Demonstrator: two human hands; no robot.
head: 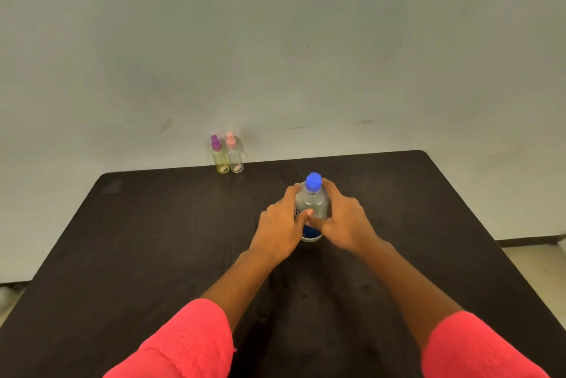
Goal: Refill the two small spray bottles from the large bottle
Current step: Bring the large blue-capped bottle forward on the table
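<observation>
The large clear bottle (314,203) with a blue cap stands upright in the middle of the dark table (159,239). My left hand (280,224) wraps its left side and my right hand (344,220) wraps its right side, both gripping the body below the cap. Two small spray bottles stand side by side at the table's far edge: a yellowish one with a purple top (220,155) and a clear one with a pink top (235,154). Both are capped and well apart from my hands.
A plain pale wall rises behind the table. The table's far corners are rounded, and floor shows past its left and right edges. My red sleeves fill the lower part of the view.
</observation>
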